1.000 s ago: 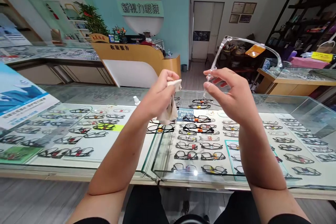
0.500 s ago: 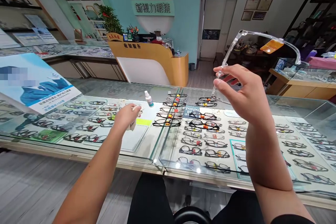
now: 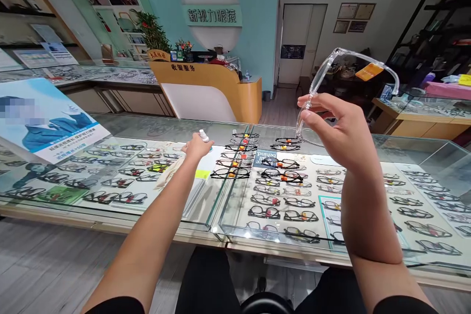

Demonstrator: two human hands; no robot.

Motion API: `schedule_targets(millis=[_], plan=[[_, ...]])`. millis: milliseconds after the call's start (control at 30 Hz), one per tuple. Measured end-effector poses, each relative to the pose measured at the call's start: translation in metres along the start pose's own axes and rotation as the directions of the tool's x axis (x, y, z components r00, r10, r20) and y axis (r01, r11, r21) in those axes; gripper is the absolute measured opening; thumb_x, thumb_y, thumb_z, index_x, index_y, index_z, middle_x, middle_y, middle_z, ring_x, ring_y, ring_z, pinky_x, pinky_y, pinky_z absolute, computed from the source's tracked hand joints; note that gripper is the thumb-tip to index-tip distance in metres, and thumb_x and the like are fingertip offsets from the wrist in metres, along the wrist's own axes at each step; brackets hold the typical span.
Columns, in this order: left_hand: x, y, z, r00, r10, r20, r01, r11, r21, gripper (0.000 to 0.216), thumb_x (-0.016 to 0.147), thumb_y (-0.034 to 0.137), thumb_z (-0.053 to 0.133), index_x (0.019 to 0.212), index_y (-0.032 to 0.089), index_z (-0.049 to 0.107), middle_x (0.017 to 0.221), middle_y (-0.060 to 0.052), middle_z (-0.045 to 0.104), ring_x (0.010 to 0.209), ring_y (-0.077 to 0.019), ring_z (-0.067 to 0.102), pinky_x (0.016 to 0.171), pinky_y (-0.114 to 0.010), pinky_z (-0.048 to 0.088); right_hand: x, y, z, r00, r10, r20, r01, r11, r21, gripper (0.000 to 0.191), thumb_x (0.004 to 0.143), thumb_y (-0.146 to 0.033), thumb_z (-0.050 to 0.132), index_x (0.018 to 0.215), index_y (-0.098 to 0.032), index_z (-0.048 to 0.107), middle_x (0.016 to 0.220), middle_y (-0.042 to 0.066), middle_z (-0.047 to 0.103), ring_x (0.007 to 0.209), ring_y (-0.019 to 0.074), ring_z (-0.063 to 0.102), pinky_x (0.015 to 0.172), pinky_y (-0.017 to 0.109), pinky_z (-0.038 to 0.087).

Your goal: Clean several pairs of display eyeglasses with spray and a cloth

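Observation:
My right hand point(image 3: 333, 120) is raised over the counter, thumb and fingers pinching a clear plastic pair of eyeglasses point(image 3: 322, 76) by the front of the frame. One temple stretches out to the right and carries an orange tag point(image 3: 369, 72). My left hand point(image 3: 197, 148) is closed around a small white bottle point(image 3: 203, 135); its cap shows above the fingers and most of its body is hidden. A pale cloth point(image 3: 168, 175) lies on the glass to the left of that wrist, partly behind the forearm.
Black eyeglasses point(image 3: 230, 173) stand in rows on the glass top near the middle seam. More frames lie inside the display case point(image 3: 239, 243). A blue-and-white advertising board point(image 3: 55, 125) is at the left. Beyond the counter is a wooden cash desk point(image 3: 206, 76).
My left hand has let go of the cloth, moved forward and right, and closed around the bottle. The right hand still holds the eyeglasses in nearly the same place.

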State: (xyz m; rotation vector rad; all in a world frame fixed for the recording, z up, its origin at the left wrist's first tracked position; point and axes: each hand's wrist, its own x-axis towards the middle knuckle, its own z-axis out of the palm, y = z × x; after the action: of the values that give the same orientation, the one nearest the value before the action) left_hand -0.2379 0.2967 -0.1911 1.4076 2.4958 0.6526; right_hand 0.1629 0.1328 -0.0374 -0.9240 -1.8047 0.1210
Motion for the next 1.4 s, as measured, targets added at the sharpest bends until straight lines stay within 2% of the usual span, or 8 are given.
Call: schedule_targets(millis=[167,267,400,533,633,733,967,1400], plan=[[-0.001,0.026,-0.01,0.999,-0.001,-0.044,0.0,1.0,-0.02,0.061,0.094,0.024,0.058,0.152,0.005,0.05,0.149,-0.036,0.068,0.152,-0.0508,0.059,0.127,-0.066,0.037,0.003,0.004,-0.003,1.0,0.019,0.005,-0.019,0.999,0.042,0.028,0.103,-0.039,0.067,0.121,-0.025,0.084,0.126,0.009,0.084,0.109,0.0263,0.078,0.096,0.045,0.062],[-0.007,0.059,-0.031,0.975,0.168,-0.143,-0.196,0.958,-0.209,0.061,0.093,0.022,0.059,0.153,0.014,0.05,0.146,-0.028,0.071,0.141,-0.0462,0.067,0.119,-0.062,0.05,0.006,0.008,-0.003,0.999,0.052,0.009,-0.052,0.997,0.059,0.03,0.103,-0.042,0.067,0.122,-0.026,0.084,0.126,0.009,0.084,0.109,0.0255,0.077,0.096,0.044,0.061],[-0.048,0.123,-0.062,0.876,0.431,-0.219,-0.461,0.612,-0.642,0.051,0.091,0.027,0.062,0.142,0.031,0.056,0.121,-0.009,0.073,0.108,-0.0285,0.075,0.089,-0.043,0.065,0.008,0.013,0.0,0.996,0.079,0.03,-0.081,0.995,0.058,0.032,0.104,-0.043,0.065,0.126,-0.026,0.083,0.128,0.009,0.083,0.111,0.0251,0.076,0.095,0.043,0.06],[-0.114,0.164,-0.082,0.722,0.676,-0.147,-0.371,0.199,-0.907,0.025,0.094,0.046,0.06,0.113,0.028,0.06,0.09,-0.003,0.063,0.08,-0.0195,0.067,0.066,-0.032,0.059,0.01,0.015,0.006,0.994,0.086,0.066,-0.09,0.994,0.061,0.034,0.106,-0.042,0.064,0.13,-0.027,0.083,0.134,0.01,0.082,0.111,0.0251,0.075,0.095,0.044,0.061],[-0.145,0.167,-0.087,0.58,0.814,-0.028,-0.262,0.154,-0.953,0.055,0.101,0.078,0.043,0.092,0.026,0.059,0.076,-0.004,0.058,0.071,-0.0203,0.065,0.059,-0.033,0.057,0.012,0.015,0.014,0.991,0.085,0.107,-0.096,0.991,0.097,0.034,0.107,-0.041,0.063,0.132,-0.028,0.082,0.135,0.01,0.082,0.113,0.025,0.075,0.097,0.043,0.061],[-0.15,0.161,-0.088,0.532,0.843,0.079,-0.252,0.247,-0.936,0.075,0.098,0.094,0.033,0.081,0.026,0.059,0.064,-0.003,0.051,0.063,-0.021,0.064,0.053,-0.034,0.055,0.012,0.014,0.024,0.982,0.097,0.164,-0.121,0.982,0.144,0.032,0.108,-0.039,0.062,0.13,-0.028,0.081,0.134,0.009,0.081,0.116,0.0247,0.075,0.098,0.042,0.06],[-0.138,0.158,-0.088,0.515,0.849,0.115,-0.192,0.245,-0.95,0.087,0.092,0.105,0.028,0.066,0.026,0.054,0.048,0.001,0.032,0.044,-0.0177,0.046,0.04,-0.033,0.043,0.011,0.015,0.044,0.953,0.09,0.29,-0.168,0.952,0.256,0.03,0.112,-0.04,0.056,0.126,-0.027,0.079,0.122,0.005,0.08,0.111,0.0221,0.071,0.097,0.041,0.055],[-0.131,0.16,-0.062,0.617,0.784,-0.067,-0.365,0.209,-0.907,0.078,0.098,0.093,0.041,0.068,0.023,0.058,0.06,-0.004,0.054,0.059,-0.0174,0.053,0.056,-0.033,0.045,0.012,0.018,0.052,0.915,0.047,0.402,-0.215,0.897,0.386,0.03,0.112,-0.045,0.057,0.126,-0.03,0.079,0.131,0.004,0.078,0.117,0.0229,0.071,0.11,0.043,0.054]])
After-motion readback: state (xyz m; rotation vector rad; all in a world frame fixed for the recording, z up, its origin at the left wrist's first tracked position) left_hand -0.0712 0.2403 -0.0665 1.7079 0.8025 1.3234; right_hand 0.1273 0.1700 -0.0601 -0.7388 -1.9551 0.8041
